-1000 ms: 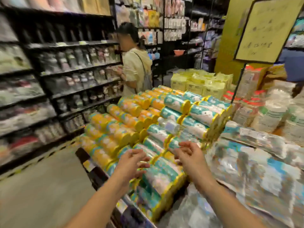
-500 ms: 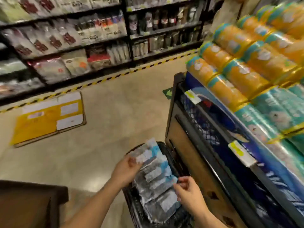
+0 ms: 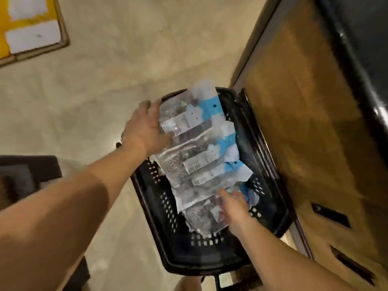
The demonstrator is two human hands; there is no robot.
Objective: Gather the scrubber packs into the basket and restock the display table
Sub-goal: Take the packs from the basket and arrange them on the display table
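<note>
The view has dropped from the stocked display to the floor [image 3: 130, 66] beside the display table [image 3: 310, 127], whose wooden side panel fills the right of the frame. A second ago both hands were empty over the shelf goods; half a second ago they were already at the packs in the basket.

The black perforated basket [image 3: 165, 217] sits on the floor, touching or just beside the table base. A fanned stack of scrubber packs [image 3: 197, 162] lies along it, the far end overhanging the rim.

The left hand [image 3: 144, 127] rests against the stack's far left edge, fingers extended and spread, not closed on anything. The right hand [image 3: 235, 208] lies on the near end, fingers flat on the plastic; whether any curl under a pack cannot be told.

Judgement: the hands appear to be squaring or pressing the stack, so the gathering step looks largely complete. Restocking the table is still to come.

A flattened yellow carton [image 3: 27, 26] with white labels lies at upper left.

Writing: the packs carry white labels and blue header cards with hang holes. The print is too blurred to read; no brand can be made out.
</note>
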